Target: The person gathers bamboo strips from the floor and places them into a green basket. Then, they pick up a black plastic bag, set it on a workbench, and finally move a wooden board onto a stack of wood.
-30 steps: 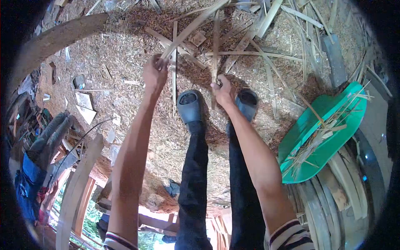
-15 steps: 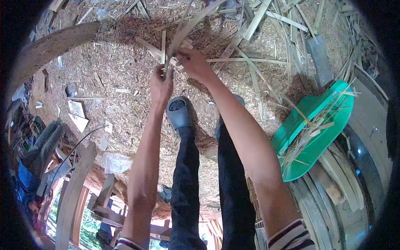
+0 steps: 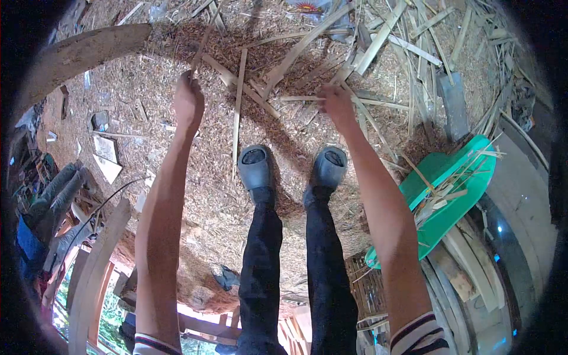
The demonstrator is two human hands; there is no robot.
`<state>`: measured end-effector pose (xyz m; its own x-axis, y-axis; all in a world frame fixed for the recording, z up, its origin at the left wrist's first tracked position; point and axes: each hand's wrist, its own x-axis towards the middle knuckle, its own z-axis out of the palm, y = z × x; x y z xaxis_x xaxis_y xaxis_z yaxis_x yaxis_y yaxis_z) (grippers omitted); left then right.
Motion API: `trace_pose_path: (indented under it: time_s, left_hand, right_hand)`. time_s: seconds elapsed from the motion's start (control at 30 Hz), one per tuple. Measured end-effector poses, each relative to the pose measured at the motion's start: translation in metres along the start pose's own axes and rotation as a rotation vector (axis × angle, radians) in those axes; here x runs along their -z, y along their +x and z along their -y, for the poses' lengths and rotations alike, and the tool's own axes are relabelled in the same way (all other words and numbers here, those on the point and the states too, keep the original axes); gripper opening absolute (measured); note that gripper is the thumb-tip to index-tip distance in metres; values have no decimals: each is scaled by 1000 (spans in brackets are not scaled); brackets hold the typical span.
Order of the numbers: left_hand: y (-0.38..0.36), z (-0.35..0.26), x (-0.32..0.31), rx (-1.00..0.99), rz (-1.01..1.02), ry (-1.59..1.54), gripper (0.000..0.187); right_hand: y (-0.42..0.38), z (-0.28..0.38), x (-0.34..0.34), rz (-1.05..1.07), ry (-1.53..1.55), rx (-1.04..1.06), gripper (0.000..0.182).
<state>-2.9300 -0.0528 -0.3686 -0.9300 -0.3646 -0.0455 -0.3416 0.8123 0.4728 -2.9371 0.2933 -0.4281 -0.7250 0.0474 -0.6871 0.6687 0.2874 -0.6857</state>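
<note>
Jutting upward from the left hand (image 3: 189, 103), a thin strip (image 3: 205, 44) is held between closely drawn fingers; its lower end is hidden by the hand, and its upper end is hard to make out against the litter. The right hand (image 3: 339, 107) is held low over the floor (image 3: 219, 207), beside a pale lath (image 3: 381, 103). Part of that lath is covered by the hand, and whether it is gripped or only touched cannot be told, since the fingertips are blurred and partly turned away.

Between the hands, a straight narrow slat (image 3: 239, 106) and a broader curved strip (image 3: 307, 44) are seen lying on the shavings, both apart from the hands. Two grey shoes (image 3: 256, 168) are planted below them. At the right, a green container (image 3: 482, 174) is partly hidden by the right forearm, with thin wood scraps (image 3: 441, 202) held inside. A curved beam (image 3: 89, 56) at the upper left is lost at its outer end in the dark border, and both striped sleeves (image 3: 417, 334) are cut off by the lower edge.
</note>
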Motion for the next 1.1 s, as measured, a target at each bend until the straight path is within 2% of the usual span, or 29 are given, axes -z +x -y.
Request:
trace_pose_path:
  time_s: [0.07,0.13,0.2,0.23,0.3,0.33,0.37,0.4,0.43,0.47,0.5,0.53,0.57,0.6,0.67,0.7,0.73,0.8,0.87,0.93,1.03,1.07,1.1]
  left_hand:
    - [9,6,-11,106,236,24,29]
    - [12,-5,-18,196,349,161,32]
    - [17,-7,-29,251,420,229,36]
    - [18,-22,-24,253,426,236,36]
    - [27,-65,-9,82,484,472,45]
    - [28,-68,-16,85,487,466,45]
    - [31,-70,-25,21,341,279,46]
    - [33,-76,-31,-41,189,94,48]
    - [30,-93,-27,7,418,-78,47]
    - [28,-113,-23,51,643,-250,46]
    - [25,-121,-33,21,731,-182,44]
    - [19,-123,-44,-10,821,-113,42]
    - [12,-119,-55,-15,817,-118,42]
    - [3,-114,-66,-35,771,-113,39]
    - [-7,-117,-63,-48,728,-117,36]
    - [-8,-122,-48,141,731,-334,32]
    - [-7,-123,-37,331,722,-548,27]
    - [0,-94,-34,305,732,-438,21]
    - [-2,-58,-41,369,544,-768,23]
    - [5,-37,-41,388,517,-743,25]
    - [9,-31,-47,438,484,-778,28]
    - [10,-32,-49,469,482,-830,30]
    - [9,-34,-52,317,421,-748,29]
  right_hand:
    - [1,52,-21,139,181,-151,31]
    - [41,49,-51,85,393,-137,31]
    - [51,77,-55,148,422,-125,26]
    - [51,88,-56,205,444,-108,22]
    - [44,83,-60,229,504,-65,20]
    - [38,84,-58,252,554,-12,20]
    - [24,87,-57,250,543,-10,20]
    - [0,90,-59,248,510,-115,20]
    - [-21,93,-59,245,479,-218,20]
    - [-32,81,-61,308,473,-203,21]
    - [-41,62,-65,372,468,-188,23]
    - [-55,58,-73,347,375,-205,26]
    - [-68,54,-87,319,282,-223,29]
    - [-77,44,-101,304,405,-291,35]
    - [-81,22,-114,430,558,-243,36]
    - [-78,21,-116,430,418,-229,34]
    - [-70,19,-112,430,413,-234,34]
    - [-47,31,-93,224,-362,151,31]
    - [-12,37,-68,50,-306,230,31]
    - [18,55,-47,-251,-626,440,38]
    - [58,99,-21,-271,-803,359,47]
    - [75,105,-15,-291,-1086,506,50]
    - [92,106,-10,-309,-1367,655,52]
